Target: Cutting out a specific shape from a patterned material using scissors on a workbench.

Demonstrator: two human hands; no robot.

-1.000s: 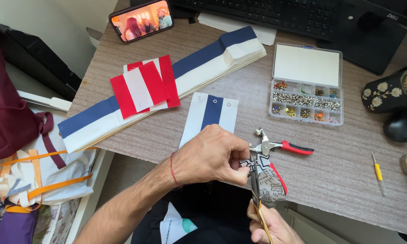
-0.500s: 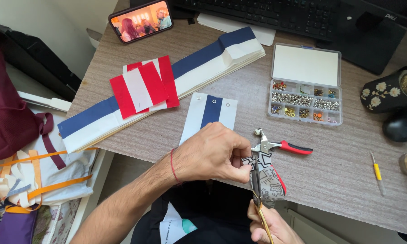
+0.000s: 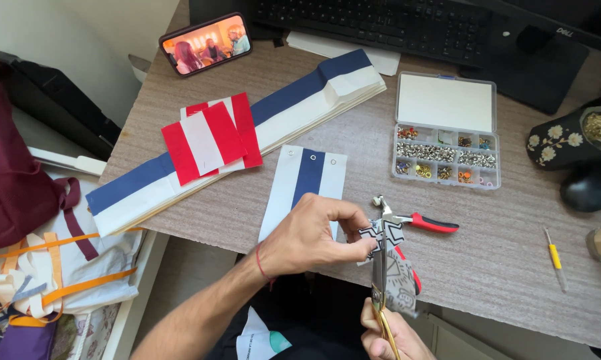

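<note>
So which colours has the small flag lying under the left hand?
The small flag is white with a blue middle stripe, in the head view.

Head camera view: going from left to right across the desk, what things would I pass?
Maroon cloth bag → red and white striped fabric pieces → white and blue fabric piece with metal eyelets → clear plastic compartment box of small eyelets → yellow-handled thin tool → black floral-painted holder.
</note>
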